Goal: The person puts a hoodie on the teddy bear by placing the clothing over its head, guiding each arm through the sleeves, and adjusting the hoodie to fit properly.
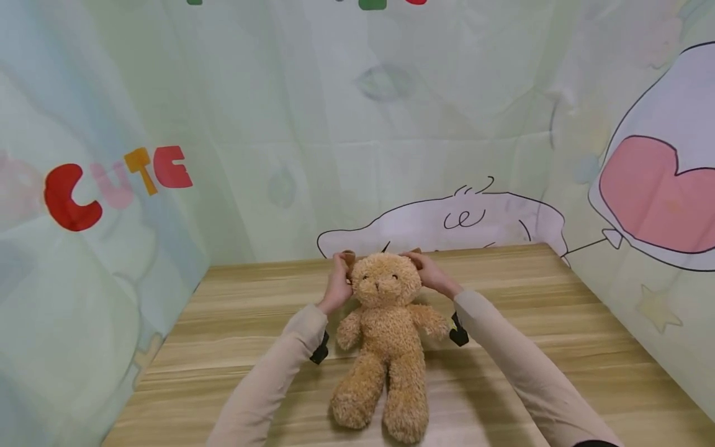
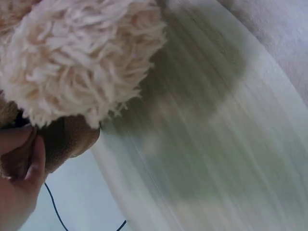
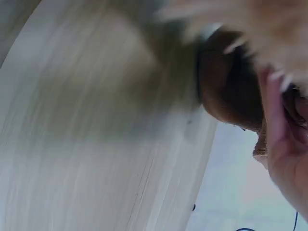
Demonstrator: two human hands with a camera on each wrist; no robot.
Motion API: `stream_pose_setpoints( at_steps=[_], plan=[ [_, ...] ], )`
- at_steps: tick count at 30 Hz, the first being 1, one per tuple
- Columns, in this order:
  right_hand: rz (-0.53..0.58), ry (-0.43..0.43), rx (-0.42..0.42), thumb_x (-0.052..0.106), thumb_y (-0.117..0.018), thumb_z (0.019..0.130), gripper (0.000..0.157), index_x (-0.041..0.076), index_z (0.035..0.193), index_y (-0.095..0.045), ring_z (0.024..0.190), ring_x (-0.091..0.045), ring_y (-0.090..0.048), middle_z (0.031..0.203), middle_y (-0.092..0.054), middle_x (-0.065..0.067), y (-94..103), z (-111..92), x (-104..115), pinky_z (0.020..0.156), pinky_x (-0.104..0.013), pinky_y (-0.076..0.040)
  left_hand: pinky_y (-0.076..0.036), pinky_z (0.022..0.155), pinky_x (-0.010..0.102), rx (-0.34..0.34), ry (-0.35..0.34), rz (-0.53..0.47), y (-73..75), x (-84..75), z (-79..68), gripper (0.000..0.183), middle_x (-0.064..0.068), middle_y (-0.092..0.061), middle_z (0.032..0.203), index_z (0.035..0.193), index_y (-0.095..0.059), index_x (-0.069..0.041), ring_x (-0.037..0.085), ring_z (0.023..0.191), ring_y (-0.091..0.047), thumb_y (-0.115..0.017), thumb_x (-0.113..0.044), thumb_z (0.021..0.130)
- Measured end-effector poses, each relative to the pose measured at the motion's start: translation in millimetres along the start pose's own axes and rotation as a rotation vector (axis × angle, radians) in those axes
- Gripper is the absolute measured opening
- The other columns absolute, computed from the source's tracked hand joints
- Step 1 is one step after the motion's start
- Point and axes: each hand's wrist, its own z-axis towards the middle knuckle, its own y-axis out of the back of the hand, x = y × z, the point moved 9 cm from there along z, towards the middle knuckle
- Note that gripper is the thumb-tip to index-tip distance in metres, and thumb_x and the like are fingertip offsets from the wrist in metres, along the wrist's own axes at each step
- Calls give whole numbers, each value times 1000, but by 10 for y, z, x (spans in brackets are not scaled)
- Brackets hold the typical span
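Observation:
A light-brown plush teddy bear [image 1: 389, 329] lies face up on the wooden table, legs toward me. My left hand [image 1: 337, 287] is beside its head at the left ear; my right hand [image 1: 434, 274] is on the opposite side. In the left wrist view, thumb and finger pinch a darker brown, suede-like piece [image 2: 72, 139], below a fluffy part of the bear [image 2: 82, 57]. A similar brown piece [image 3: 224, 86] with a dark inner side shows in the right wrist view, gripped by my right hand. Fur hides some fingers, and what the brown piece is stays unclear.
The wood-grain table [image 1: 251, 341] reaches back to a printed cloth backdrop [image 1: 268, 112] with cartoon drawings and letters. Cloth also hangs along both sides. Small black devices [image 1: 459, 332] sit below the sleeves at each wrist.

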Motion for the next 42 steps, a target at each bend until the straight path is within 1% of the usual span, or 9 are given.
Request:
stream_pose_setpoints(
  at_steps=[3, 6, 9, 12, 20, 26, 31, 37, 42],
  plan=[
    [-248, 64, -79, -4, -45, 85, 41, 1, 126, -48, 55, -7, -46, 105, -59, -24, 91, -44, 85, 51, -26, -42, -32, 44, 27, 98, 85, -106, 61, -490, -121, 68, 19, -49, 66, 125, -22, -3, 15, 50, -39, -42, 24, 65],
    [-438, 123, -223, -7, -50, 80, 33, -2, 110, -61, 62, -15, -43, 88, -59, -20, 253, -90, 233, 56, -25, -37, -45, 57, 29, 242, 221, -304, 55, -670, -193, 65, 30, -51, 92, 135, -19, -1, 10, 62, -46, -38, 18, 76],
    [-384, 124, -286, -12, -50, 76, 29, -5, 99, -65, 67, -20, -46, 84, -57, -21, 365, -102, 290, 56, -24, -38, -46, 85, 44, 392, 387, -484, 38, -749, -259, 58, 26, -33, 133, 141, -15, -4, 11, 91, -51, -38, 3, 87],
    [-234, 66, -255, -12, -46, 76, 29, -6, 98, -63, 66, -18, -53, 93, -60, -23, 356, -125, 305, 49, -23, -42, -37, 96, 52, 486, 470, -468, -17, -743, -293, 69, 20, -10, 146, 144, -7, -8, 27, 113, -47, -50, -19, 90],
    [-150, 69, -236, -8, -42, 81, 30, -2, 107, -55, 93, -33, -59, 108, -58, -19, 200, -158, 288, 67, -33, -49, -41, 91, 48, 384, 608, -297, -162, -644, -272, 93, 16, -22, 145, 143, -9, -13, 31, 119, -43, -70, -28, 75],
    [180, -22, 84, 12, -37, 93, 35, -9, 122, -42, 68, -12, -51, 91, -53, -8, 16, -170, 368, 60, -27, -44, -46, 84, 42, 320, 659, -223, -97, -695, -238, 88, 21, -17, 144, 142, -11, -4, 36, 125, -36, -69, -12, 76],
    [50, -103, 208, 10, -47, 90, 48, -7, 132, -30, 111, -27, -44, 128, -39, -22, 18, -226, 410, 88, -37, -42, -48, 64, 31, 279, 604, -133, -93, -830, -204, 67, 22, -41, 125, 129, -32, 2, 30, 101, -52, -69, -1, 73],
    [-120, 67, -5, -7, -48, 81, 8, -2, 87, -52, 58, -13, -38, 75, -44, -8, 61, -191, 538, 52, -23, -33, -34, 53, 22, 93, 295, -56, -18, -1040, -134, 29, 5, -44, 72, 69, -42, -3, 13, 64, -41, -71, 3, 69],
    [-166, 281, -35, -4, -56, 82, 13, 4, 90, -48, 66, -10, -37, 82, -42, -7, 68, -357, 588, 58, -28, -37, -37, 65, 25, 70, 135, -91, 16, -1092, -234, 27, 8, -42, 81, 71, -46, -2, 19, 79, -41, -72, -9, 73]
  ],
)
